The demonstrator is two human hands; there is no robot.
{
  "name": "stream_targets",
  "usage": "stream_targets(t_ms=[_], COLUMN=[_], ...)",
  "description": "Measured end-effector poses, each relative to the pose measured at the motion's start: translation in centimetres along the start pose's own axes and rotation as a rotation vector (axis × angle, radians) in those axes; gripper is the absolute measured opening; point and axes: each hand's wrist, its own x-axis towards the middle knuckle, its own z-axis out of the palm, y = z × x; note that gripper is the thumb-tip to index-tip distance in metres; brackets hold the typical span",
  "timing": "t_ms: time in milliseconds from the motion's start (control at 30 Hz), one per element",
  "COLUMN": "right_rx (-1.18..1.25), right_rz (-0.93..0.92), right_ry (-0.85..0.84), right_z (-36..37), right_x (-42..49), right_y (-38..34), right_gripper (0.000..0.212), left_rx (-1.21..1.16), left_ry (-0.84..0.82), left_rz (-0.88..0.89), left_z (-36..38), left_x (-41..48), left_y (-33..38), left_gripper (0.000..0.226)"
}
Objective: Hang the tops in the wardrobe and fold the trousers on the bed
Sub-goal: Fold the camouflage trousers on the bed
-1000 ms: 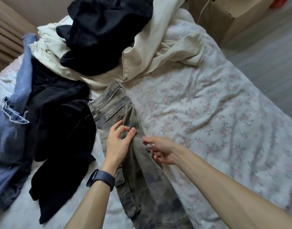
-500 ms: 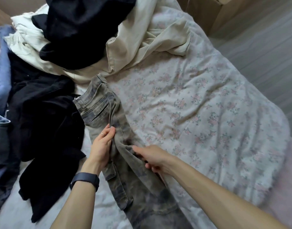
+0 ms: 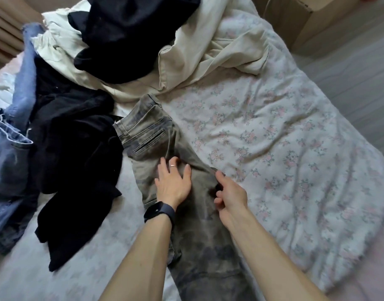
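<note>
Since half a second ago the left hand (image 3: 173, 186) has let go of the bunched fold and now lies flat on the washed grey denim trousers (image 3: 149, 135), fingers (image 3: 163, 165) straight and spread wide, a ring on one and a dark wristband (image 3: 158, 212) behind. The right hand (image 3: 230, 197) has shifted to the trousers' right-hand edge, where its curled fingers (image 3: 219, 177) and thumb pinch the cloth. The trousers lie lengthwise on the bed, waistband away from the person, back pocket up, legs running down between the two forearms and out of view. A crumpled black garment (image 3: 73, 153) touches the waistband's left corner; lower down, a strip of pale sheet separates it from the trouser leg. Blue denim jeans (image 3: 11, 153) lie along the bed's left edge. Beyond the waistband a cream garment (image 3: 208, 53) sprawls under another black garment (image 3: 130, 38). To the right the floral quilt (image 3: 280, 137) spreads open, rumpled, to the bed's edge, with grey floor (image 3: 360, 72) and a brown cardboard box (image 3: 295, 20) beyond.
</note>
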Motion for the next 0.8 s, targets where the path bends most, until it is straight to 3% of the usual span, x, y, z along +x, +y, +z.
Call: stream_targets(t_ms=[67, 267, 400, 500, 600, 633, 700, 767, 800], right_rx=[-0.103, -0.895, -1.279, -1.370, -1.158, -1.117, -1.157, -1.344, -1.506], right_rz=[-0.049, -0.503, -0.721, -0.827, -0.848, -0.921, -1.303, -1.609, -1.666], right_ry=[0.009, -0.076, -0.003, 0.058, 0.137, 0.152, 0.142, -0.073, -0.204], right_z=[0.3, -1.9, -1.4, -1.4, -2.4, -2.7, -2.6, -1.7, -1.5], right_x=[0.3, 1.8, 4.5, 5.2, 3.8, 3.1, 1.5, 0.9, 1.4], right_y=[-0.1, -2.1, -3.8, -2.9, -1.7, -1.1, 0.3, 2.2, 3.1], right_gripper=[0.018, 0.038, 0.055, 0.054, 0.038, 0.034, 0.034, 0.043, 0.048], left_rx=[0.066, 0.059, 0.227, 0.216, 0.172, 0.169, 0.191, 0.213, 0.234], left_ry=[0.020, 0.169, 0.085, 0.055, 0.162, 0.254, 0.404, 0.438, 0.416], left_rz=[-0.041, 0.067, 0.095, 0.074, 0.122, 0.157, 0.212, 0.202, 0.179], left_z=[0.5, 1.6, 2.7, 3.0, 3.2, 3.3, 3.8, 5.0, 5.6], left_x=[0.2, -1.8, -1.8, -0.7, -1.3, -2.0, -3.4, -5.0, -5.6], left_y=[0.7, -0.2, -1.2, -1.6, -1.8, -2.1, -2.7, -4.5, -5.8], left_gripper=[0.055, 0.062, 0.071, 0.066, 0.060, 0.058, 0.060, 0.062, 0.062])
